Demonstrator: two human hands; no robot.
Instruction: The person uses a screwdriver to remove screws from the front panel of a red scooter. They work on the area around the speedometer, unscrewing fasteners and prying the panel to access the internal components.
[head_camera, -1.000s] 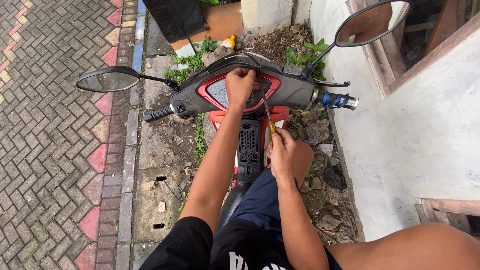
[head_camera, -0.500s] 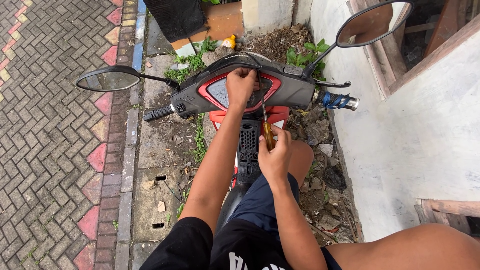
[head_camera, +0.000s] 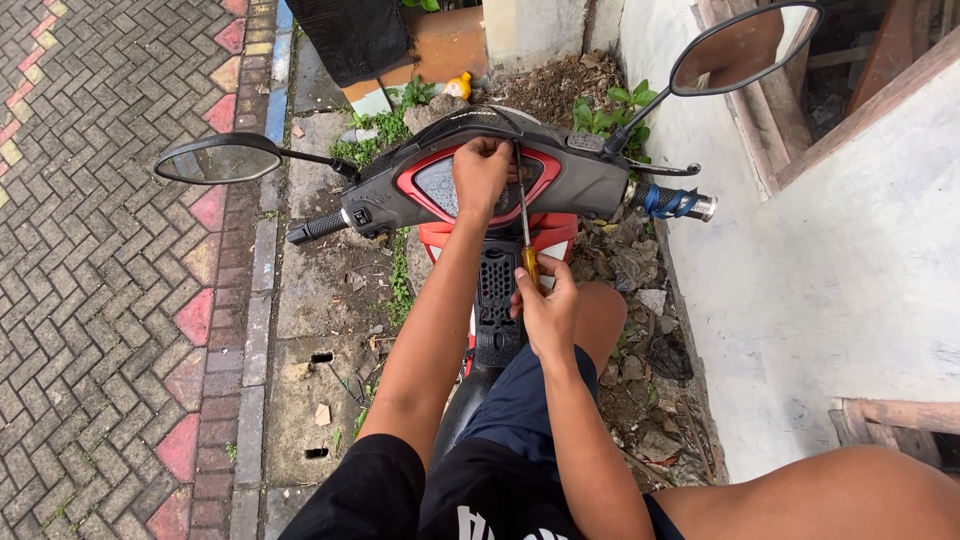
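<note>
Gripping: right hand (head_camera: 548, 312) clenched on the screwdriver (head_camera: 525, 232) handle
Screwdriver: upright, tip at the scooter dashboard (head_camera: 490, 180)
Left hand (head_camera: 482, 172): fingers curled on the dashboard, steadying the shaft's tip

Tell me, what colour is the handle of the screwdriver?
Yellow-amber, seen in the head view: the screwdriver handle sits in the right hand.
</note>
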